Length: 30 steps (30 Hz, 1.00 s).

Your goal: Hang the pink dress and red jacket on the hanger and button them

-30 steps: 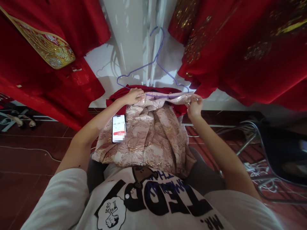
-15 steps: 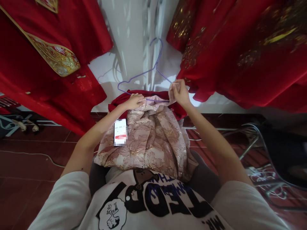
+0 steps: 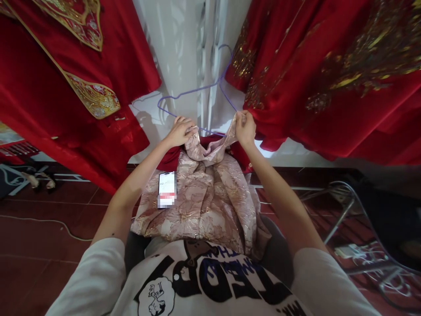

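Between left hand (image 3: 183, 131) and right hand (image 3: 245, 128), both pinching its edge, sags brocade fabric (image 3: 213, 154).

Red gowns (image 3: 131, 57) hang at both sides. What look like shoes (image 3: 50, 184) sit near the floor's (image 3: 29, 245) far left corner, a cord (image 3: 67, 227) nearer. Cables (image 3: 396, 283) tangle by a chair (image 3: 388, 210) along its right edge. A phone (image 3: 167, 188) lies lit.

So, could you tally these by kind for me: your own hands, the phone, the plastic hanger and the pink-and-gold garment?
Hands: 2, the left hand and the right hand
Phone: 1
Purple hanger: 1
Pink-and-gold garment: 1
Total: 5
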### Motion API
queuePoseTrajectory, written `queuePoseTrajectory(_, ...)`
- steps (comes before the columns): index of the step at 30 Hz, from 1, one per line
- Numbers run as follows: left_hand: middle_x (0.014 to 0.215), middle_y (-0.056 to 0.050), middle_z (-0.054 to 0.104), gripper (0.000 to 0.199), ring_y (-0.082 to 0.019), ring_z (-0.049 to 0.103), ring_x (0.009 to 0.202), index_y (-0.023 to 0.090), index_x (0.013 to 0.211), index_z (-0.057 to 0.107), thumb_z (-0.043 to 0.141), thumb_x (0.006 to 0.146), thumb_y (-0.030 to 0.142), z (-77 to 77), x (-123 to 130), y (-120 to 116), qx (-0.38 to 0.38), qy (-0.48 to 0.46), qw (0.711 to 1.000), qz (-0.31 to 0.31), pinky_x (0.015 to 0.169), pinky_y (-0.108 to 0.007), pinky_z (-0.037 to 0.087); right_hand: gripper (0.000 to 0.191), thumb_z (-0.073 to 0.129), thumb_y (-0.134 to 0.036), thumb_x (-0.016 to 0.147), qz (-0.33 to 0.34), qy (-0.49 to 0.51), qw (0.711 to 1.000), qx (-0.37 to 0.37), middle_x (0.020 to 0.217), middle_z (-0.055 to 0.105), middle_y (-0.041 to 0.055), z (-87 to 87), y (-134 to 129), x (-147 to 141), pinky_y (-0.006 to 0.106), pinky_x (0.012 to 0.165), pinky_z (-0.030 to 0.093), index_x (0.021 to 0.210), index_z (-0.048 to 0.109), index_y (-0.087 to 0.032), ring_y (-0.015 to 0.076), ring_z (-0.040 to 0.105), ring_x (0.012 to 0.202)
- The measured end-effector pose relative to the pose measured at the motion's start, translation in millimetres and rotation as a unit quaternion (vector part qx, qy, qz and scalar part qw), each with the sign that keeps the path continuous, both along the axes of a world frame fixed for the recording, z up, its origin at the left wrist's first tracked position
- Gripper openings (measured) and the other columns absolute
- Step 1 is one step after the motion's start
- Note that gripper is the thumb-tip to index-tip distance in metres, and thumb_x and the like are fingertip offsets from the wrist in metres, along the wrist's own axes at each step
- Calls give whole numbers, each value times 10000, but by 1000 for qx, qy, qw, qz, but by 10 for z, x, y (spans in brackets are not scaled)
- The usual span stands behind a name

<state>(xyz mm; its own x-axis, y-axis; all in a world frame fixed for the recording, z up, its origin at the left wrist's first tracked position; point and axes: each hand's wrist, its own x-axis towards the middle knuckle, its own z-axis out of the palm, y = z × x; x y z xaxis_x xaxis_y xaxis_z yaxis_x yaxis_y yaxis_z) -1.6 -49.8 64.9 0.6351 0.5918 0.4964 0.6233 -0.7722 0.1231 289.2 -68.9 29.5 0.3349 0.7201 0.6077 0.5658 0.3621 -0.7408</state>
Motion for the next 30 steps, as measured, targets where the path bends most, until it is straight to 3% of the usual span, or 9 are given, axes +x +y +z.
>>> queuePoseTrajectory(6,1153,-96,674,132,-322,558,1189,207,1019,645,532,989,269,95,11,1,20,-22,1000,1,1243,-577,238,523,401,-776,963,-1,48,997,67,982,623,69,55,63,-15,472,1103,481,981,499,-264,259,658,1109)
queuePoseTrajectory(11,1134,-101,667,135,-329,569,1165,206,1034,646,547,1011,295,158,24,66,26,-32,999,2,1203,-585,298,364,490,-643,1000,36,17,997,68,1068,648,74,338,49,81,475,1140,454,1000,509,-279,264,603,1220)
queuePoseTrajectory(16,1135,-93,662,101,-327,571,1169,197,1033,637,564,1020,266,32,5,30,-3,-34,999,7,1164,-584,323,191,604,-474,990,57,-20,998,32,1028,698,39,560,-100,131,482,1170,423,924,544,-304,256,584,1194)
queuePoseTrajectory(21,1139,-83,672,56,-317,575,1146,208,1007,623,569,1005,222,-126,79,-254,-31,-27,999,9,1131,-566,349,188,638,-477,981,89,-37,995,18,975,705,19,577,-318,176,476,1152,424,925,581,-307,262,595,1169)
queuePoseTrajectory(26,1220,-104,662,148,-338,546,1194,211,1085,642,506,1039,247,-196,182,-597,-21,-28,999,16,1155,-584,313,181,623,-473,989,68,-50,996,16,980,705,21,530,-291,297,443,1081,466,929,611,-302,225,621,992)
queuePoseTrajectory(30,1257,-110,654,177,-345,539,1216,201,1118,655,508,1045,266,-213,215,-607,-20,-26,999,13,1166,-580,311,166,612,-478,1005,81,-58,995,27,1031,722,24,484,-212,358,452,1078,468,969,609,-316,224,611,1001)
